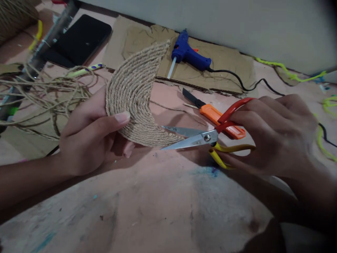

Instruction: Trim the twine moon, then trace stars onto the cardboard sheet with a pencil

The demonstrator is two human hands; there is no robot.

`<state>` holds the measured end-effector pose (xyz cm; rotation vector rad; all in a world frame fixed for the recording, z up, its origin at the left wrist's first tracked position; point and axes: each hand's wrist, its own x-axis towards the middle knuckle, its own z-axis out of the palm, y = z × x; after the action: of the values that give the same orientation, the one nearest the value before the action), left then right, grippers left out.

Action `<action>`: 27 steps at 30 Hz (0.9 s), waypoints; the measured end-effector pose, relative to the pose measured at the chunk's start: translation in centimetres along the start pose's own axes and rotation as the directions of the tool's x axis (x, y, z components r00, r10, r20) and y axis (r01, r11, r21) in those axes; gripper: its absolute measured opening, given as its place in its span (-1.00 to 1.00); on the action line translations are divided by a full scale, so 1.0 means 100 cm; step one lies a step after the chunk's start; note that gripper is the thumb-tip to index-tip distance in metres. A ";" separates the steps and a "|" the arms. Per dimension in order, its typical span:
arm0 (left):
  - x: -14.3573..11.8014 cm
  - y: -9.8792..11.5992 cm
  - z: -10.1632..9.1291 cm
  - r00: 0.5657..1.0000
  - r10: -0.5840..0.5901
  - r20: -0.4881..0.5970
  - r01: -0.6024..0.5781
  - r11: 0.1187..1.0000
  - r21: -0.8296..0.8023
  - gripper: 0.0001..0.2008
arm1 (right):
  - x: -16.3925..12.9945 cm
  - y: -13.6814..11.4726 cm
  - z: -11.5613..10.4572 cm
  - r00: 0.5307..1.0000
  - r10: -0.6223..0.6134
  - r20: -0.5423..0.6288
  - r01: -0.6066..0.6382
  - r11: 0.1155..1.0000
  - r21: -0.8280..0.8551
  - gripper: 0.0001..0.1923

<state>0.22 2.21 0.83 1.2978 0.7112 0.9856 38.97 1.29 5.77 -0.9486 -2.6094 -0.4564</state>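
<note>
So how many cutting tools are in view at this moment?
2. The scissors are in the right hand, blades open at the edge of the jute crescent held by the left hand. An orange utility knife lies just behind them. Others may be hidden.

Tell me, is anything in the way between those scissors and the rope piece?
Nothing visible. The scissors in the right hand are open, blades right at the lower edge of the rope piece held by the left hand. The orange knife lies behind on the table.

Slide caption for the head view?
Left hand holds a crescent of coiled twine; right hand holds open scissors at its edge.
</note>
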 end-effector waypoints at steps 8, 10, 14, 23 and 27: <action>-0.004 -0.001 0.000 0.997 -0.075 -0.008 0.075 0.997 0.019 -0.51 | -0.004 0.005 0.001 0.998 -0.066 -0.021 0.065 0.997 -0.047 -0.59; -0.005 0.000 -0.002 0.997 -0.077 0.007 0.077 0.997 0.012 -0.55 | -0.003 0.005 0.000 0.997 -0.069 -0.026 0.068 0.997 -0.035 -0.59; -0.002 0.000 -0.002 0.998 -0.060 0.022 0.060 0.998 0.004 -0.60 | -0.002 0.003 -0.001 0.998 -0.056 0.001 0.056 0.998 -0.025 -0.61; -0.004 0.001 0.004 0.997 -0.068 -0.044 0.069 0.997 0.017 -0.51 | -0.006 0.006 -0.003 1.000 -0.018 -0.010 0.018 1.000 0.002 -0.64; -0.004 -0.001 0.000 0.992 -0.110 -0.058 0.112 0.994 0.021 -0.65 | -0.008 0.008 -0.010 0.997 0.040 -0.059 -0.038 0.999 0.030 -0.65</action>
<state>0.08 1.86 0.71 1.2417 0.8324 0.9290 40.30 0.98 6.48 -0.9595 -2.5330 -0.4290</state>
